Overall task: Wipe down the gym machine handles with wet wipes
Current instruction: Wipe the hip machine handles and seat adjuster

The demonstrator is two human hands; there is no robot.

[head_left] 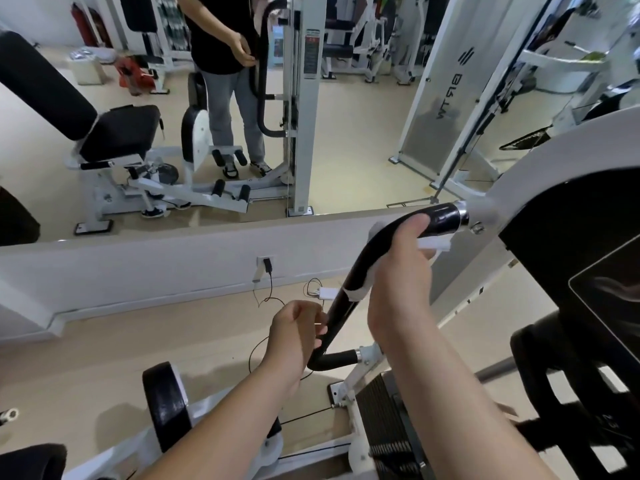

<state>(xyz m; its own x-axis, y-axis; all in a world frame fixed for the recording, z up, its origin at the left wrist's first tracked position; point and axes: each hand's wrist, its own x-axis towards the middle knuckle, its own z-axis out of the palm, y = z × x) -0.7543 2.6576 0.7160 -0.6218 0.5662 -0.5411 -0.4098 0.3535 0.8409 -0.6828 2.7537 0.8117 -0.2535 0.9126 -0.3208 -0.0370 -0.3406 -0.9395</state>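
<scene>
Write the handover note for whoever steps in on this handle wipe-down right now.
Right hand: closed around the upper bend of the black handle, white wet wipe pressed under the palm, edges sticking out.
Left hand: closed on the lower part of the same handle, no wipe visible in it.
Done: cannot tell how much has been wiped.
Left: run the wipe down to the lower bend, then along the short end by the bracket; other handles after.

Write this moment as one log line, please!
step: wiping | right hand: presses wet wipe around black handle upper bend | left hand: grips handle lower down | mirror ahead
</scene>
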